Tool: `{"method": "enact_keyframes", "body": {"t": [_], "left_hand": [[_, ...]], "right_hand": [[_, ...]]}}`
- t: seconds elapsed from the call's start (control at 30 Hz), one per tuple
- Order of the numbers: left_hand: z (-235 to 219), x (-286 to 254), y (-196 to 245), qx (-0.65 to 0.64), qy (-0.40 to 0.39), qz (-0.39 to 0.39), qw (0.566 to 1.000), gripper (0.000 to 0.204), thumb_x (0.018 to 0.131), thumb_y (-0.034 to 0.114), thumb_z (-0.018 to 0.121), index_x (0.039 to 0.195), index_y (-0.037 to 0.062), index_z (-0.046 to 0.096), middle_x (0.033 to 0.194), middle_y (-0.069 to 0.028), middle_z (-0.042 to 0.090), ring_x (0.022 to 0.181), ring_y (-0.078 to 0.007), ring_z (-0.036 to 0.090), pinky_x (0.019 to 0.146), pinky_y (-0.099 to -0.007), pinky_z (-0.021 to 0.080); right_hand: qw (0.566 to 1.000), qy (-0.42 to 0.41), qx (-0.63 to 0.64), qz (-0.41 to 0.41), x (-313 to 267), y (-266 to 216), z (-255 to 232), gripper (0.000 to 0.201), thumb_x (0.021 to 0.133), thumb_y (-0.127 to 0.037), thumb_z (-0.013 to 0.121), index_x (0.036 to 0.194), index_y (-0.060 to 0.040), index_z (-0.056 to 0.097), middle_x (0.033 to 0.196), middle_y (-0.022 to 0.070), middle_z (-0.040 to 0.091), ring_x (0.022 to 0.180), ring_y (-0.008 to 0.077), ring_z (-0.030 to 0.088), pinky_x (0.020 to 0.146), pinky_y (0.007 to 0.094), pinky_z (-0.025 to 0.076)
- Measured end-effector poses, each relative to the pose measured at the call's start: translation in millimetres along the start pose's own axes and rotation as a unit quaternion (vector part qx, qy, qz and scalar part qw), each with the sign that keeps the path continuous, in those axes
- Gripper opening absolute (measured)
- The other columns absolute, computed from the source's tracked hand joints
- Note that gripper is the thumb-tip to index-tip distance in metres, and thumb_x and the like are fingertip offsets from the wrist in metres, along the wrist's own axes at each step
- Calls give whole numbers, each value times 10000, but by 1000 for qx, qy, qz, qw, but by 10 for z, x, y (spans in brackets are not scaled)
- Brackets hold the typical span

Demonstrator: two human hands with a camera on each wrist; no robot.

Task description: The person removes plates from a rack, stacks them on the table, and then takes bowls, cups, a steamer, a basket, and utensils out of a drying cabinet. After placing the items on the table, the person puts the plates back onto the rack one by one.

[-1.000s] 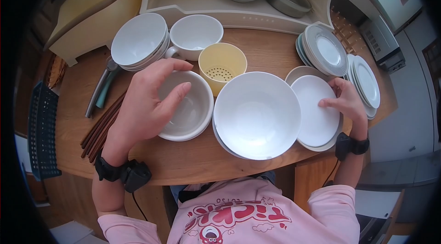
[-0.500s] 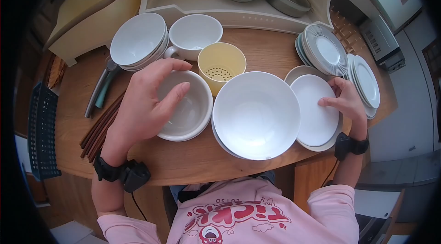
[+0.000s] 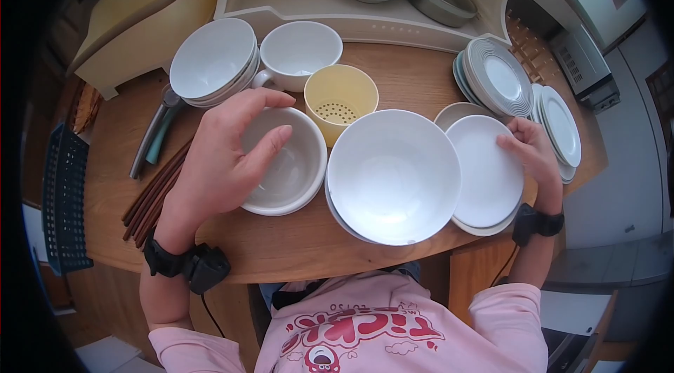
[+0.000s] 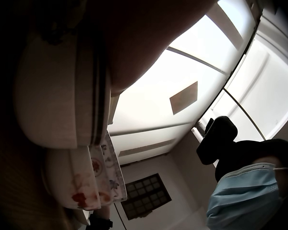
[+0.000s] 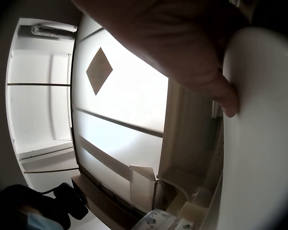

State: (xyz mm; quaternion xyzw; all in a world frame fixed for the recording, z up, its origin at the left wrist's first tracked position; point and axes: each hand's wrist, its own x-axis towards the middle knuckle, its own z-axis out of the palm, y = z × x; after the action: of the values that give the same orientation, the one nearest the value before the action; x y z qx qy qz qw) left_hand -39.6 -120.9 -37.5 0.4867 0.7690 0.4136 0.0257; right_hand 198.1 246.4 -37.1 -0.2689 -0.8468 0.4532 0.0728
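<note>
My right hand (image 3: 532, 150) pinches the upper right edge of a small white plate (image 3: 484, 180), thumb on top and fingers at the rim. In the right wrist view the thumb (image 5: 228, 103) presses against the pale plate (image 5: 261, 158). Beneath it lies a beige-rimmed dish (image 3: 484, 231), mostly covered. My left hand (image 3: 228, 155) stays over the left side of the stacked off-white bowls (image 3: 302, 194), thumb and index finger spread and loosely bent above the opening. Between the hands stands a large white bowl (image 3: 393, 176) on another bowl.
A yellow cup with holes (image 3: 342, 92), a white mug (image 3: 300, 53) and stacked white bowls (image 3: 212, 60) stand behind. Chopsticks (image 3: 158, 194) and a peeler-like tool (image 3: 151, 138) lie left. Stacked plates (image 3: 502, 78) are at right; a cream rack (image 3: 302, 1) stands at the back.
The right thumb has slid toward the small white plate's upper right edge, and the plate has shifted slightly right. My left hand keeps its place.
</note>
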Motion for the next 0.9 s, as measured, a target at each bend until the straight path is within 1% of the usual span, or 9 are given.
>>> {"method": "enact_keyframes", "body": {"t": [0.17,0.3,0.5,0.67,0.73,0.77,0.8,0.87,0.9], "left_hand": [[-3,-1,0,0,1,2,1000,266,842,117,617,1062,-32,597,1020,-174,645,970,-301,627,844,-348,483],[0,0,-2,-4,2,4,1000,265,842,117,615,1060,-32,596,1015,-173,644,962,-299,627,835,-348,485],[3,1,-2,-7,3,5,1000,263,841,118,613,1056,-33,594,1007,-172,643,955,-303,627,825,-348,487],[0,-7,-7,-6,9,8,1000,264,842,119,612,1056,-33,593,1006,-174,642,949,-308,627,820,-349,487],[-15,-11,-4,-8,-11,-13,1000,283,850,102,606,1099,-33,595,1053,-142,642,996,-225,609,885,-310,451],[-18,-12,-2,-8,-10,-13,1000,283,850,102,606,1099,-33,595,1053,-142,642,996,-225,609,885,-310,451],[-20,-12,0,-9,-12,-14,1000,283,851,102,607,1099,-34,596,1055,-142,642,997,-225,609,885,-311,451],[-15,-11,2,-10,-13,-15,1000,283,851,102,607,1099,-34,596,1056,-143,642,998,-225,609,886,-312,452],[-5,-12,2,-13,-4,-8,1000,272,846,110,608,1076,-34,595,1032,-159,641,973,-269,616,857,-333,466]], "right_hand": [[992,-3,118,-40,-43,2,-47,190,847,-171,689,884,-18,582,744,15,637,616,27,573,536,153,438],[988,18,139,-70,-53,-54,-124,189,853,-178,685,899,-30,577,745,8,635,618,24,577,551,150,452],[948,134,274,-87,46,-198,-282,135,912,-174,618,913,-47,571,826,41,650,699,88,622,665,219,516],[932,188,293,-104,410,150,-639,184,934,-191,592,955,-9,564,876,76,651,760,102,627,714,246,525],[917,247,296,-102,509,179,-638,192,932,-187,595,965,0,563,872,84,650,747,103,629,697,237,525],[910,273,297,-92,551,185,-614,200,926,-193,602,966,-1,564,815,63,636,644,84,602,562,199,494],[910,273,297,-93,577,221,-642,200,926,-193,602,966,-1,564,815,63,636,644,84,602,562,199,494],[935,238,257,-56,625,326,-720,210,943,-221,569,984,-15,575,754,15,586,554,48,516,461,177,400],[935,238,257,-56,666,360,-703,210,943,-221,569,984,-15,575,754,15,586,554,48,516,461,177,400]]}}
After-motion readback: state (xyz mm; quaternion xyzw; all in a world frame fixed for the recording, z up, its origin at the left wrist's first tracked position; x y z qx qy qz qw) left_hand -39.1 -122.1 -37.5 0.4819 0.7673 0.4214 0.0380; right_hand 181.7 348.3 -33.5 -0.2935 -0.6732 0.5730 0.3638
